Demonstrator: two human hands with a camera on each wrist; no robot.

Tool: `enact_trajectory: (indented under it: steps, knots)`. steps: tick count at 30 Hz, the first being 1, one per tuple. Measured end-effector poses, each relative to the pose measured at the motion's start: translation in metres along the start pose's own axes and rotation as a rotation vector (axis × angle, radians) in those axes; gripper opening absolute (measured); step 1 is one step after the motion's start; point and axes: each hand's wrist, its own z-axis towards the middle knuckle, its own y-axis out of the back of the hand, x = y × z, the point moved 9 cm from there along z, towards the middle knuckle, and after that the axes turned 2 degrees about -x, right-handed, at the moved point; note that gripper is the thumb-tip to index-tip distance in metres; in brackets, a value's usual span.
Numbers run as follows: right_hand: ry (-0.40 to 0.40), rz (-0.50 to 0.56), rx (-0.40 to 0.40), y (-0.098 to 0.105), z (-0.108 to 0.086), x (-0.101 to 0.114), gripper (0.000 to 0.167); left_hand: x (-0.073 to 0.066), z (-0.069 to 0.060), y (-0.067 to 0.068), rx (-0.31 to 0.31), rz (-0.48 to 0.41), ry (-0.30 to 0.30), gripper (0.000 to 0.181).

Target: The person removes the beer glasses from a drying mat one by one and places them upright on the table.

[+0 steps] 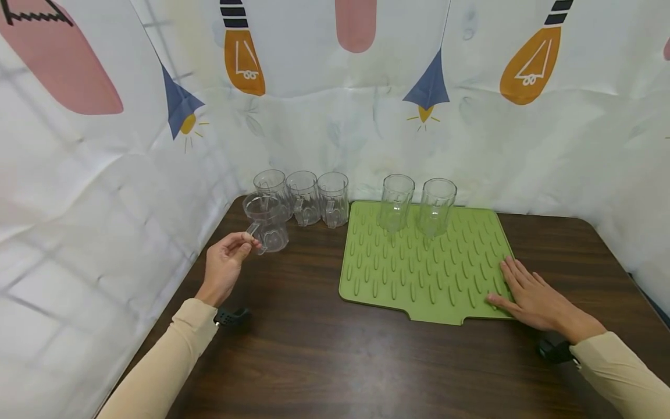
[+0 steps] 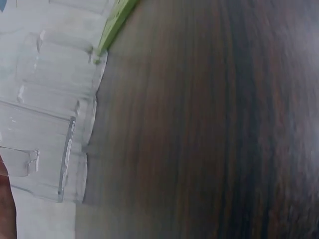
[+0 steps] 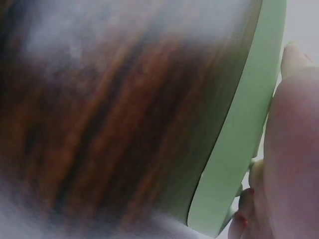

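Observation:
In the head view my left hand (image 1: 228,261) pinches the handle of a clear glass mug (image 1: 272,231) at the left of the table. The same mug (image 2: 37,144) shows at the left edge of the left wrist view, with part of the hand (image 2: 7,209) beside it. My right hand (image 1: 541,302) rests with fingers extended on the right edge of a green ridged mat (image 1: 419,291). In the right wrist view the hand (image 3: 294,149) lies against the mat's edge (image 3: 234,139). Two clear glasses (image 1: 396,203) stand upright at the back of the mat.
Three more clear mugs (image 1: 333,201) stand in a row behind the held mug, left of the mat. The brown wooden table (image 1: 314,361) meets a patterned white cloth (image 1: 324,128) at the back and left.

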Motion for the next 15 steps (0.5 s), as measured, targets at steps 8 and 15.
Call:
enact_trajectory:
  steps: [8,15]
  knots:
    - [-0.004,0.009,0.001,-0.001,0.001,-0.001,0.1,0.01,0.003,0.011,-0.013,0.036,0.012,0.008]
    - [-0.002,0.026,0.007,0.0,0.0,0.0,0.1,0.016,-0.001,0.017,-0.01,0.039,0.021,0.009]
